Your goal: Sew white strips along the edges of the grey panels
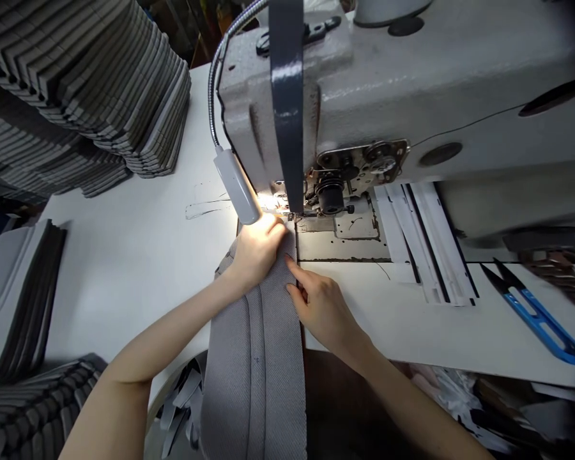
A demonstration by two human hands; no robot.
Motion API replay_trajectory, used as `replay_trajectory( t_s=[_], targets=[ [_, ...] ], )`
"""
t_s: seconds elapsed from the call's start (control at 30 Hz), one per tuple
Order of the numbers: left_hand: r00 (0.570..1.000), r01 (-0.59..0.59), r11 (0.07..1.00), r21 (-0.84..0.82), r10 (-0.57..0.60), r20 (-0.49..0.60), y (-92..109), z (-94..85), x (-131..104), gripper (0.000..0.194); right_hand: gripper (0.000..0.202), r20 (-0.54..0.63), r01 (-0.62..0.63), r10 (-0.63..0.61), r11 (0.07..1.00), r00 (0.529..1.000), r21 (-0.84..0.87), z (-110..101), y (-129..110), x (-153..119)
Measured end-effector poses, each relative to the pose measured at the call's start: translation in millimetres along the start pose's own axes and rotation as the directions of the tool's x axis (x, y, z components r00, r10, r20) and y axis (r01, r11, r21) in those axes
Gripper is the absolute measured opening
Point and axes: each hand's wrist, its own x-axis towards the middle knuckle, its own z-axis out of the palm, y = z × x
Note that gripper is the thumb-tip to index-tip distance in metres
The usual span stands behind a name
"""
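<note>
A grey woven fabric panel with two lengthwise seams runs from the front of the table up to the sewing machine's presser foot area. My left hand is closed on the panel's far end, knuckles bent, close to the needle area under the lamp. Farther down the right edge, my right hand grips the panel, with thumb and forefinger on its top face and the other fingers curled. The needle itself is hard to make out behind a dark strap.
Tall stacks of grey padded pieces stand at the back left, with more piles along the left edge. White strips with black lines and blue thread snips lie on the right. A lit lamp hangs beside the machine head.
</note>
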Motion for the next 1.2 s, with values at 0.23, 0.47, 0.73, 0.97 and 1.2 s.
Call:
replay_trajectory(
  t_s=[0.23, 0.47, 0.73, 0.97, 1.2],
  targets=[
    [0.946, -0.260, 0.958, 0.121, 0.278, -0.168, 6, 16.2, -30, 0.036, 0.048, -0.007, -0.023, 0.022, 0.999, 1.000, -0.038, 0, -4, 4],
    [0.911, -0.328, 0.934, 0.144, 0.353, -0.212, 0, 18.0, -29, 0.037, 0.024, -0.175, -0.089, 0.051, 0.973, 0.983, -0.214, -35, 6, -19],
    [0.882, -0.373, 0.914, 0.158, 0.402, -0.246, -2, 20.2, -26, 0.034, 0.032, -0.681, -0.657, 0.310, 0.676, 0.663, -0.333, -122, 77, -58],
    [0.889, -0.360, 0.922, 0.139, 0.385, -0.249, -2, 21.9, -26, 0.035, 0.023, -0.559, -0.674, 0.485, 0.714, 0.672, -0.191, -132, 88, -55],
    [0.910, -0.309, 0.942, 0.131, 0.333, -0.248, 1, 21.5, -30, 0.035, 0.022, -0.541, -0.689, 0.465, 0.638, 0.700, -0.343, -145, 80, -59]
  ],
)
